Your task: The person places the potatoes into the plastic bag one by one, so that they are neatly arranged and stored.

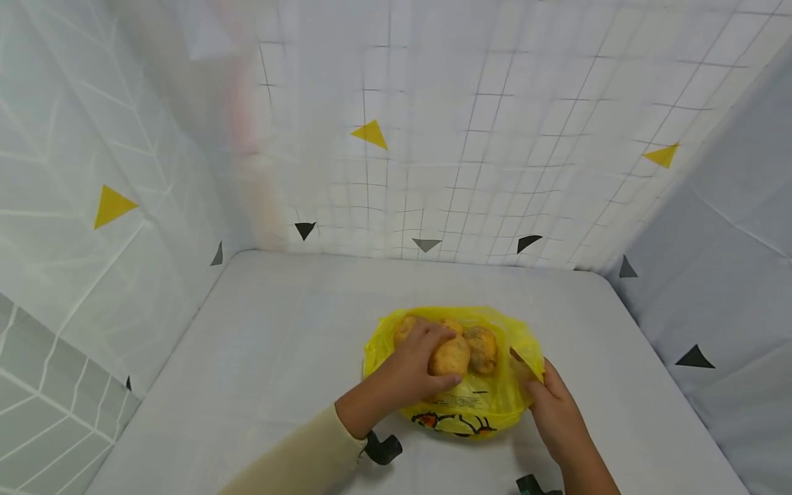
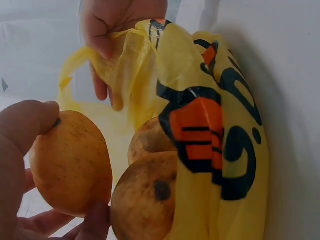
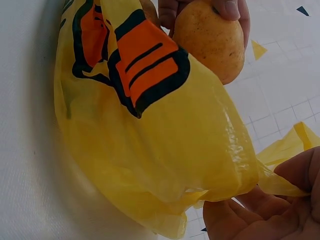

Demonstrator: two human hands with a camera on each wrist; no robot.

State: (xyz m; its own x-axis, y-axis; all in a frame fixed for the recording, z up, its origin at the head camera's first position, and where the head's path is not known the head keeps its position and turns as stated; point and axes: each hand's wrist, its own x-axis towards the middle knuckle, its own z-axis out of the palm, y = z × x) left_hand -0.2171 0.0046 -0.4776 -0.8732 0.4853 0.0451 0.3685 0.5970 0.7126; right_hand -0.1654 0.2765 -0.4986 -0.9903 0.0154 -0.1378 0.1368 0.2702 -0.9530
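A yellow plastic bag (image 1: 522, 333) lies with its mouth open on the table, holding several potatoes (image 1: 482, 350). My left hand (image 1: 405, 364) grips one potato (image 1: 451, 357) between thumb and fingers, at the bag's mouth. In the left wrist view that potato (image 2: 72, 162) is beside two others, one with a dark spot (image 2: 145, 197). At the right side, my right hand (image 1: 559, 412) pinches the bag's rim and draws it outward. The right wrist view has the thin plastic (image 3: 285, 182) between that hand's thumb and fingers.
A white table (image 1: 278, 357) spreads around the bag. White sheet walls (image 1: 433, 137) with grid lines and yellow and black triangles stand at the back and sides. Dark wrist-worn pieces (image 1: 383, 448) show near both wrists.
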